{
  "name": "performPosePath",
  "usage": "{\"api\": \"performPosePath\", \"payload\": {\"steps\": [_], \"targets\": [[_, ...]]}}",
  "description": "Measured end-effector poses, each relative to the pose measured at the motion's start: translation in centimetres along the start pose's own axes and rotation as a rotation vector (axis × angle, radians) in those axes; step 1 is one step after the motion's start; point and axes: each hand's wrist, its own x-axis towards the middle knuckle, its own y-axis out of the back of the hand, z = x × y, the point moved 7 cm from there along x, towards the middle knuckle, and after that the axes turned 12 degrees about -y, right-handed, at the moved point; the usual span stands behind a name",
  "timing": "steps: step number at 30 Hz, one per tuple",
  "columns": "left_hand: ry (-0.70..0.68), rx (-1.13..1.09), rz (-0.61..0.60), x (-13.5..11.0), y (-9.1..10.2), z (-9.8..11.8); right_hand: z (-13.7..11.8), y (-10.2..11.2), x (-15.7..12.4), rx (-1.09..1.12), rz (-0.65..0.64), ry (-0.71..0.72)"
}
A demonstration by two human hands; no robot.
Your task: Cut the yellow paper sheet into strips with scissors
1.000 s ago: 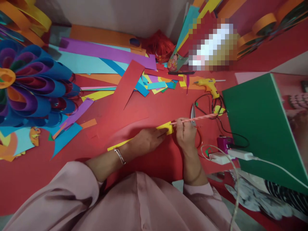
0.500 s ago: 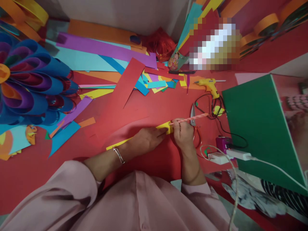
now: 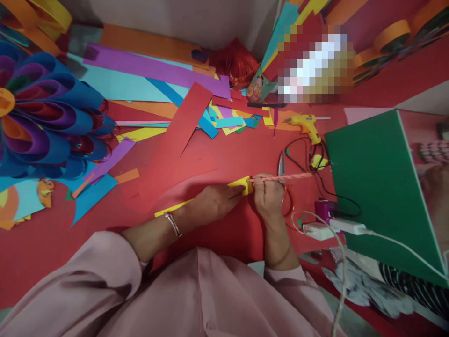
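Observation:
My left hand (image 3: 219, 201) reaches across the red tabletop with its fingers together, holding a yellow paper strip (image 3: 171, 208) near its right end. The strip runs out from under the wrist on the left; its middle is hidden by my hand and forearm. In my right hand (image 3: 268, 194), a pink twisted pencil (image 3: 294, 177) is pinched between thumb and fingers. Its tip touches or nearly touches the strip's right end, and its back end points right. Scissors with orange handles (image 3: 288, 199) lie just beyond the right hand, partly hidden by it and the pencil.
A yellow glue gun (image 3: 307, 125) with a black cord lies at the back right, before a green board (image 3: 379, 187). White chargers (image 3: 347, 226) and cables sit near my right forearm. Coloured paper strips (image 3: 157, 70) cover the back. A blue paper flower (image 3: 52, 112) stands left.
The pencil's back end has swung down toward me and right, so the pencil lies more level. Both hands stay almost in place.

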Motion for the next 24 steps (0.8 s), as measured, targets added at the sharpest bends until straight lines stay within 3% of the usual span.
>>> {"api": "performPosePath", "payload": {"steps": [7,11,17,20,24], "targets": [[0.019,0.005,-0.033,0.01,-0.19,-0.06,-0.19,0.46,-0.1,-0.013,0.052,-0.013],[0.023,-0.009,0.017,0.01,0.04,-0.06,-0.47,0.18,-0.17,0.009,0.002,0.016],[0.017,-0.01,0.051,0.1,0.31,-0.06,-0.25,0.47,-0.09,-0.01,0.035,-0.014],[0.04,-0.059,0.033,0.07,0.16,-0.21,-0.5,0.15,-0.21,0.02,-0.02,0.012],[0.034,-0.049,0.001,0.01,-0.08,-0.16,-0.3,0.33,-0.18,-0.017,0.022,-0.035]]}}
